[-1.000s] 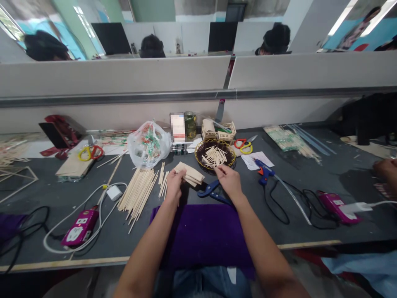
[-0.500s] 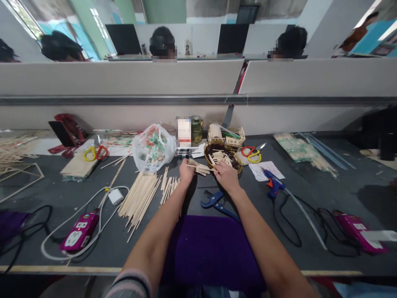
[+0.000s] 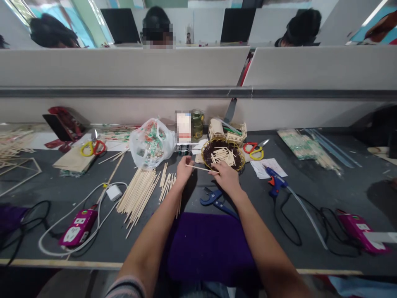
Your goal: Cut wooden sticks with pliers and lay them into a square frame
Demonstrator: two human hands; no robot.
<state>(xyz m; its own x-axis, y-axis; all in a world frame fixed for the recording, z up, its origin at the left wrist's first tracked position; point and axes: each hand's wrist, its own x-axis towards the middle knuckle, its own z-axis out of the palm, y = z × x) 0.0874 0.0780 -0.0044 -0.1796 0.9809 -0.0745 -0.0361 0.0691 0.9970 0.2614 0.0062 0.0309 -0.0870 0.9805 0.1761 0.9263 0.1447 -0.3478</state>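
My left hand (image 3: 184, 171) and my right hand (image 3: 227, 176) pinch the two ends of one thin wooden stick (image 3: 200, 168), held level just above the dark desk. Right behind my right hand sits a small wicker basket (image 3: 207, 148) holding several short cut sticks. A blue cutter (image 3: 214, 198) lies on the desk just under my right wrist. A fan of long bamboo sticks (image 3: 139, 191) lies to the left of my left hand. A purple cloth (image 3: 211, 244) covers the desk edge between my forearms.
A filled plastic bag (image 3: 150, 142), a glass jar (image 3: 197, 123) and small stick-built models (image 3: 228, 131) stand at the back. A blue glue gun (image 3: 276, 181) with black cable lies right, red-yellow scissors (image 3: 254, 150) nearby. Pink power strips (image 3: 78, 227) lie on the desk, one at each side. People sit beyond the partition.
The flat bundle of wooden pieces that my left hand held is gone from my hands. Now both hands hold a single thin stick in front of the basket.
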